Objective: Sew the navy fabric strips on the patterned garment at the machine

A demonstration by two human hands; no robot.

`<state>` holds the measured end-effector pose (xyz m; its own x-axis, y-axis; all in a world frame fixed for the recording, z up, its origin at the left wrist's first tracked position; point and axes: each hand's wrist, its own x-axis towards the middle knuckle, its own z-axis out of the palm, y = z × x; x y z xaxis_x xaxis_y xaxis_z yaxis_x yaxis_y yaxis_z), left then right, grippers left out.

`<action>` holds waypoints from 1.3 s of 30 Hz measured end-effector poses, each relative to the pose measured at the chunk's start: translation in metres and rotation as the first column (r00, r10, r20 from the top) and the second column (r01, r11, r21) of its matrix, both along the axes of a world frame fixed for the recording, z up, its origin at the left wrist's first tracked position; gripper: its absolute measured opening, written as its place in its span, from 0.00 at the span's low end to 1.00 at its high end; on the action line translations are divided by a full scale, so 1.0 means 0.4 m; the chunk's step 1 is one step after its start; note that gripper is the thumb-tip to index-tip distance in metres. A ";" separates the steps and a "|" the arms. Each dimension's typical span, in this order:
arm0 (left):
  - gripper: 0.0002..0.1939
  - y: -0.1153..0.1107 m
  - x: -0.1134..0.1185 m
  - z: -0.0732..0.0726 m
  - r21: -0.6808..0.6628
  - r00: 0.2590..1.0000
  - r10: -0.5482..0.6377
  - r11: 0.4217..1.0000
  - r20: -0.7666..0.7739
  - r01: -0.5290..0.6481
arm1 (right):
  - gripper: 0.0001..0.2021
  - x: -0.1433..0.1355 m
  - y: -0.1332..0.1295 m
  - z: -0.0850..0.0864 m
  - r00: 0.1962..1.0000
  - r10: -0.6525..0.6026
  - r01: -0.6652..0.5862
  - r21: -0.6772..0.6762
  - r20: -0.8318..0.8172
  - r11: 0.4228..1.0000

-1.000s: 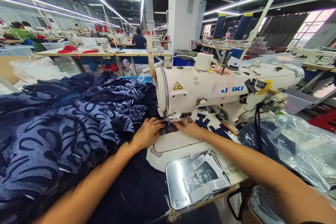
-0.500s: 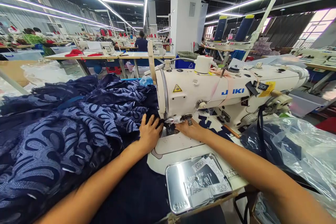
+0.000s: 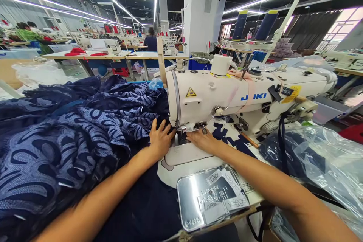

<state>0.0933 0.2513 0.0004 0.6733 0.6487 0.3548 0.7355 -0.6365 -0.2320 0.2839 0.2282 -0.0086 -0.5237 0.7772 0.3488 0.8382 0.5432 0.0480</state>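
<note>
A white sewing machine point(image 3: 195, 100) stands in front of me, its needle area low at its left end. My left hand point(image 3: 161, 138) lies on navy cloth just left of the presser foot point(image 3: 181, 136), fingers spread. From the other side my right hand point(image 3: 202, 140) reaches in under the machine head, fingers stretched toward the foot and touching a small dark piece there. The head partly covers those fingers. A large heap of navy fabric with pale blue embroidery point(image 3: 93, 132) spreads to the left of my left hand.
A shiny metal tin lid point(image 3: 188, 196) with several white labels lies at the front edge. Dark cloth pieces point(image 3: 227, 136) rest behind my right forearm. A clear plastic bag point(image 3: 320, 159) sits at the right. Two navy thread cones point(image 3: 266, 25) stand behind.
The view has shifted slightly. Both hands stay beside the presser foot, and the dark piece with white marks under it now shows less of its marking.
</note>
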 end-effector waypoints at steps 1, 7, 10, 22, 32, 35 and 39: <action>0.20 0.002 0.001 0.000 -0.007 1.000 -0.001 1.000 0.004 0.001 | 0.09 -0.004 -0.004 0.003 0.999 -0.020 0.020 0.006 0.030 1.000; 0.18 0.022 0.006 -0.001 0.005 1.000 -0.003 1.000 -0.002 0.003 | 0.10 -0.020 -0.014 0.003 0.991 -0.094 0.092 0.030 0.094 0.995; 0.17 0.031 0.010 0.001 -0.004 1.000 -0.008 1.000 0.007 0.008 | 0.11 -0.023 -0.011 -0.004 0.991 -0.094 0.092 0.030 0.100 0.995; 0.15 0.040 0.034 0.013 -0.095 0.999 0.035 0.995 0.027 -0.032 | 0.12 -0.030 -0.001 -0.027 0.986 -0.149 0.144 0.063 0.080 0.988; 0.31 -0.212 -0.143 0.100 -0.288 0.969 -0.235 0.926 0.071 0.246 | 0.11 0.052 -0.071 0.010 0.998 0.033 -0.028 0.080 -0.060 0.996; 0.28 -0.280 -0.192 0.096 -0.240 0.937 -0.312 0.908 0.156 0.343 | 0.09 0.118 -0.093 0.012 0.974 0.007 0.022 0.123 -0.226 0.992; 0.17 -0.291 -0.147 0.089 -0.323 0.870 -0.287 0.845 0.400 0.427 | 0.03 0.179 -0.104 0.034 0.931 -0.139 0.163 0.043 -0.338 0.986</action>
